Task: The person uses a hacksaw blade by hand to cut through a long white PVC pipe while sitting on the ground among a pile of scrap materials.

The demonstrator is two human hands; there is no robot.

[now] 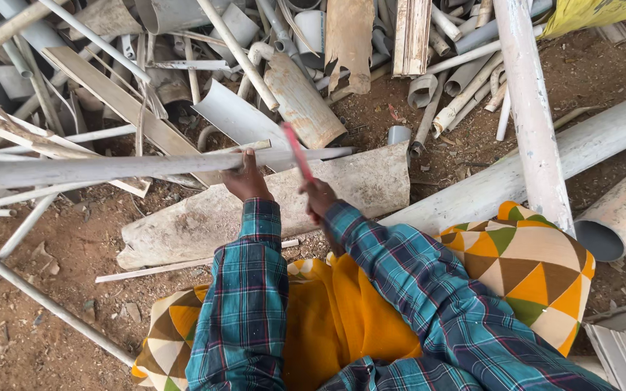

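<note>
The left hand (246, 177) was closed around a long grey-white pipe (110, 168), gripping it near its right end and holding it level across the scene. That pipe ran from the left edge of the view to a ragged tip just past the hand. The right hand (318, 199) was shut around the lower end of a red blade-like tool (297, 150), blurred with motion, which slanted up and to the left until it met the pipe just right of the left hand. Both arms wore blue-green checked sleeves (244, 289).

Directly beneath the hands lay a broad, dirt-stained slab (204, 221), flat on the ground and tilted slightly upward to the right; the held pipe crossed above its upper edge. Below the arms spread yellow cloth (342, 318) and a patterned fabric of orange, green and cream triangles (530, 261).

To the right, three large pipes stood out: one tall white one (534, 108) running nearly upright, one long one (595, 141) lying diagonally behind it, and one with an open round mouth (621, 213) at the right edge. Behind the held pipe was a crowded heap of scrap pipes, split half-pipes and strips (182, 58), too tangled to count. Thin rods (45, 300) lay on the reddish earth (52, 340) at lower left.
</note>
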